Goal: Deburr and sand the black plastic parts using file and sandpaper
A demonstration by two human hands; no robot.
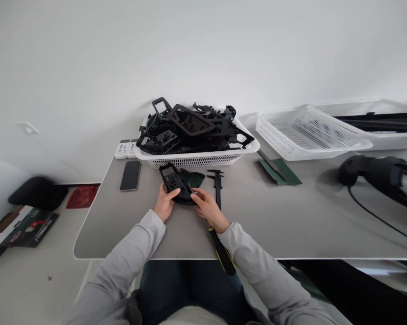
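A black plastic panel [176,183] with cut-outs is tilted just above the table, in front of the basket. My left hand [164,201] grips its lower left side, thumb on the face. At the panel's lower right edge, the fingers of my right hand [208,208] pinch it. Beneath my right wrist lies a hand tool with a black and yellow handle [223,253], its end jutting past the table edge; its tip is hidden. A dark green sheet [194,179] shows behind the panel. Right of it lies a black caliper [217,185].
A white basket [193,161] heaped with black plastic parts [193,124] stands against the wall. Left are a phone [130,175] and white packs [126,149]. To the right are green sheets [281,172], a white basket [291,151] and a black corded device [376,174].
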